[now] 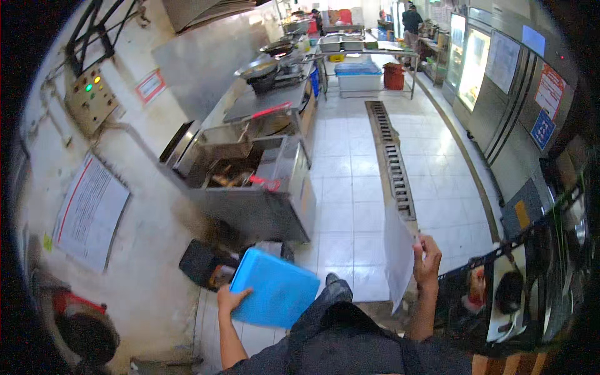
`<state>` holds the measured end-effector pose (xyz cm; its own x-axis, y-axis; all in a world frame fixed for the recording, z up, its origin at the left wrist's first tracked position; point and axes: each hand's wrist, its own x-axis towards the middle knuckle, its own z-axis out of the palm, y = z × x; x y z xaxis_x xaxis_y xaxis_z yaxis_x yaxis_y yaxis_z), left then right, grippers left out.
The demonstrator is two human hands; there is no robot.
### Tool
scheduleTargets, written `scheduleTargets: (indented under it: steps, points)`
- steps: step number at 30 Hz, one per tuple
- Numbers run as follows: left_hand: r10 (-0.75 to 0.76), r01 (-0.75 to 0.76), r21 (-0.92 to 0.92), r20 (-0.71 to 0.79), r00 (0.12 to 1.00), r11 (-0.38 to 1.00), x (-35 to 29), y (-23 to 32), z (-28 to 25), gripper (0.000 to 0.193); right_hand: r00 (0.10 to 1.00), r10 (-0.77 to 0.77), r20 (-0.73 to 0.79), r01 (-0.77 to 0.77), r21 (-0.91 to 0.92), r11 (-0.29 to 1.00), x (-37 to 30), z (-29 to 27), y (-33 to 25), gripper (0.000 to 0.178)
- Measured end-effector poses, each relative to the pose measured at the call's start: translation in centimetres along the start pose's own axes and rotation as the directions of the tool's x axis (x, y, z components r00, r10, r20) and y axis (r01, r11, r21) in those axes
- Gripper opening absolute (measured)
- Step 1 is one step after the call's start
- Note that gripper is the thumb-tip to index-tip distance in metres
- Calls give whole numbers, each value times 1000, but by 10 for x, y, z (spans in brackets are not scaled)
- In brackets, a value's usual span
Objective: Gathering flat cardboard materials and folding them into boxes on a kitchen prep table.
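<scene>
My left hand (230, 301) grips the left edge of a blue plastic lid (278, 289). The lid is flat and rectangular with rounded corners, and it is held tilted beside my left leg. The thumb lies over its upper face, while the fingers behind it are mostly hidden. On the other side, my right hand (427, 259) pinches a white sheet of paper (399, 259) by its edge. The sheet hangs down nearly edge-on to me, above the floor drain.
A steel fryer-like unit (250, 206) with a red-handled tool stands ahead on the left, near a black bin (203, 265). A floor drain (394, 165) runs down the tiled aisle. Steel refrigerators (494, 94) line the right. A person (411, 24) stands far back.
</scene>
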<state>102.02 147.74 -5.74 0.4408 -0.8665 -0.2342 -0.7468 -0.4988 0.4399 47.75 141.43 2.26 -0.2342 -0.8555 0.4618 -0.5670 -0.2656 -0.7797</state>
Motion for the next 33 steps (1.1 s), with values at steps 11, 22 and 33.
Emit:
scheduleTargets:
  steps: [11,22,33]
  points:
    - [-433,290,445,260,863,847,158,63,132,86,953,292,82,-258,-282,924,205,12,82,44]
    - [-310,-133,499,702,641,856,291,247,257,87,967,243,-80,-255,-255,933,375,18,205,41]
    - [-281,70,320,682,675,945,412,434,344,82,956,157,248,-106,-208,972,645,71,355,35]
